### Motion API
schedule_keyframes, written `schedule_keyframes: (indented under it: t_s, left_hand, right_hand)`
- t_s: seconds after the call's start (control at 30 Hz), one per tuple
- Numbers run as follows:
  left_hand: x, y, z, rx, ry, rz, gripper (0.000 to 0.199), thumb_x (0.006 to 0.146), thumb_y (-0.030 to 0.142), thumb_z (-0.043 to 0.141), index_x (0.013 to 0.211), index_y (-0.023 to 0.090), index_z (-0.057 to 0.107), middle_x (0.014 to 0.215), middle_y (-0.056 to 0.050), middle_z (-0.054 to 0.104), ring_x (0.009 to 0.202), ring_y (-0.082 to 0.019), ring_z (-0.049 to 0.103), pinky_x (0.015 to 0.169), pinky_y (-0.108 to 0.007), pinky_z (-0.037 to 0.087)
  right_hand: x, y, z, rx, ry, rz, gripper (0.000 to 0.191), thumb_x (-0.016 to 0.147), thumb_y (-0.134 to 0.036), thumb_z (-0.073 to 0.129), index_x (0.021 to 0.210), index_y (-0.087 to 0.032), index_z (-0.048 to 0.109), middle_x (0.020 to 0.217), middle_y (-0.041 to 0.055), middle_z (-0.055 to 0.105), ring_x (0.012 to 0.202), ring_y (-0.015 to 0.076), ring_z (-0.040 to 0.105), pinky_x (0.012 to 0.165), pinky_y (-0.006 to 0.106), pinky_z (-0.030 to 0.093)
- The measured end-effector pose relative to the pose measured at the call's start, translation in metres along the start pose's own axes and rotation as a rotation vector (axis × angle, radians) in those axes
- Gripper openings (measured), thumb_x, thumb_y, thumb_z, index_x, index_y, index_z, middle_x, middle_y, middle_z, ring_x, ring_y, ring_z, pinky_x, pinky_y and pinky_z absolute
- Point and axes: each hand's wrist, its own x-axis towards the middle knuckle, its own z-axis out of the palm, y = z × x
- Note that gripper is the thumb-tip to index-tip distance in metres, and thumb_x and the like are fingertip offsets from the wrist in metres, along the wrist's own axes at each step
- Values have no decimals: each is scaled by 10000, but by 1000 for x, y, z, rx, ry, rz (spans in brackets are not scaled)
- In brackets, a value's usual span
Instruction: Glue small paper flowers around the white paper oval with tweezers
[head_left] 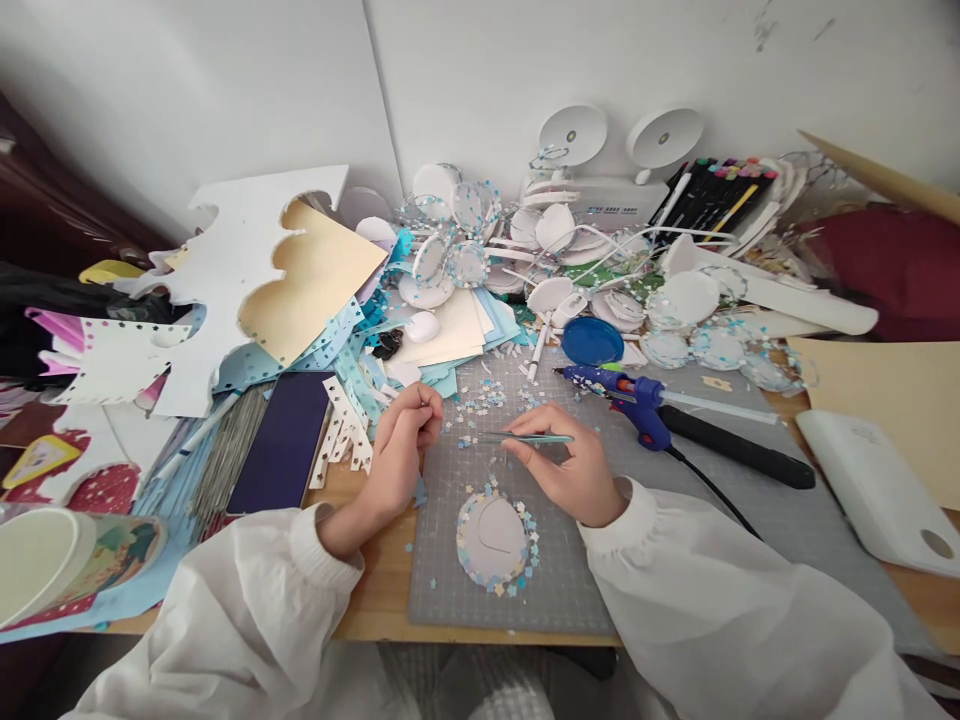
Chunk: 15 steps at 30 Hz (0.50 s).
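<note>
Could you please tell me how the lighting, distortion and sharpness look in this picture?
Head view: light is soft, with faint shadows; head view: wide-angle stretching shows on the cup at the left edge; head view: tweezers read clearly, scattered stars less crisply.

A craft workspace: cutting mat (577, 595) beneath the right fingers (541, 418), glue gun (641, 397) to their right, cut-out sheets (217, 290) leftward, markers (716, 195) beyond.
</note>
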Motion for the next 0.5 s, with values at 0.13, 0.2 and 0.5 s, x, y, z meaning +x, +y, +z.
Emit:
schedule_keyframes:
  t_s: [0.13, 0.2, 0.5]
  left_hand:
    - [-1, -1, 0, 6, -12, -10, 143, 809, 123, 388, 695, 165, 464, 523, 62, 261, 476, -86, 195, 477, -265, 139]
    - [-1, -1, 0, 13, -13, -10, 144, 802, 120, 385, 689, 166, 462, 524, 62, 263, 474, -85, 197, 475, -265, 140]
    - [-1, -1, 2, 43, -15, 13, 150, 796, 109, 374, 684, 166, 456, 538, 58, 291, 479, -85, 206, 474, -266, 151]
  right_hand:
    - [0, 1, 0, 3, 0, 8, 102, 801, -149, 666, 822, -223, 599, 821, 52, 679, 799, 201, 649, 730, 358, 510]
    - [0, 1, 0, 1, 1, -3, 104, 799, -149, 670, 813, -223, 598, 812, 52, 682, 792, 200, 647, 723, 358, 507]
    - [1, -3, 2, 2, -91, -111, 121, 807, -141, 669, 796, -231, 588, 783, 40, 699, 764, 193, 641, 709, 367, 491]
